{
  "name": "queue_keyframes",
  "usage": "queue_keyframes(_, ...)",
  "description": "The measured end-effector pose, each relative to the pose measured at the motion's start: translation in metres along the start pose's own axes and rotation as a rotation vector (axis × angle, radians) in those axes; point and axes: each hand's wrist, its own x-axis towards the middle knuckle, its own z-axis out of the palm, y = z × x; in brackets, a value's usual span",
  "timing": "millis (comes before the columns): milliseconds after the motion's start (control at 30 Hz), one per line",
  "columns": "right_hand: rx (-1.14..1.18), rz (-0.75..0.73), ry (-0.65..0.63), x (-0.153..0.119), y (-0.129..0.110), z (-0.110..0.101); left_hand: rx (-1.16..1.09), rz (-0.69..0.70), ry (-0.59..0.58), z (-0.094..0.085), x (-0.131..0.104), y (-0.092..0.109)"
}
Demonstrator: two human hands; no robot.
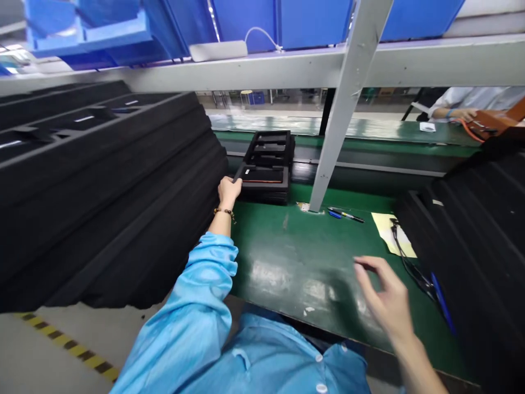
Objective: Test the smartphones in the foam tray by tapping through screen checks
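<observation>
My left hand is closed on the left front corner of a black foam tray, its fingers partly hidden behind the edge. This tray tops a small stack on the green table. In its front compartment lies a flat dark item with a small white label and an orange edge. Over the right part of the table hangs my right hand, slightly blurred, thumb and forefinger tips close together in a pinch. Whether anything small is between them I cannot make out.
Tall stacks of black foam trays stand left and right. A grey post rises from the table beside pens. Yellow paper and a black cable lie to the right. Blue bins line the shelf; a co-worker's hand shows opposite.
</observation>
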Motion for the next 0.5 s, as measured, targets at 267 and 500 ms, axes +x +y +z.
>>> queue_keyframes(267, 0.842, 0.624, -0.295, 0.009, -0.026, 0.142, -0.400, -0.107, -0.331, -0.018, -0.160, -0.052)
queue_keyframes(500, 0.968, 0.610, -0.086, 0.045, -0.036, 0.171, -0.714, -0.154, -0.442, -0.020, -0.236, -0.071)
